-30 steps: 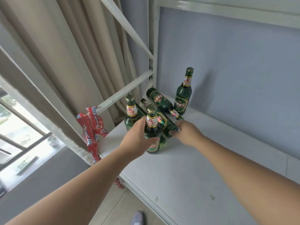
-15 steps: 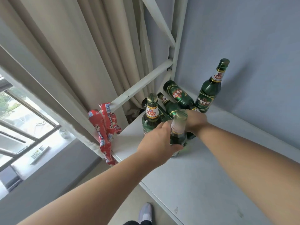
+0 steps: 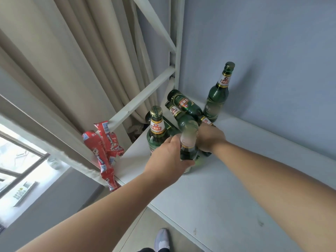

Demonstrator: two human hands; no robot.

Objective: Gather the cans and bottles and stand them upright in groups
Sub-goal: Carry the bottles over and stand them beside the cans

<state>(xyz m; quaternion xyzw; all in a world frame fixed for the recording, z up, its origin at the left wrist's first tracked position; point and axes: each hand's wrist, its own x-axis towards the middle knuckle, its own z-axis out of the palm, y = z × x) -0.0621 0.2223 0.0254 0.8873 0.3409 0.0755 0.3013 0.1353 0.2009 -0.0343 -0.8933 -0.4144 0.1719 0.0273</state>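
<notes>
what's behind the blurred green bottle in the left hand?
Behind the blurred green glass bottle held by the left hand: the right hand and two tilted green bottles propped on each other. What the right hand grips, and their lower ends, are hidden.

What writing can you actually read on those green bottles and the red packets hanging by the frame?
No text reads clearly enough to quote.
Upright bottle at left: neck label with red characters, too blurred.
Upright bottle by the wall: neck and body labels, too small.
Lying bottle: red and gold label, illegible.
Bottle in the left hand: label smeared by motion.
Red packets: white lettering and a barcode, unreadable.
</notes>
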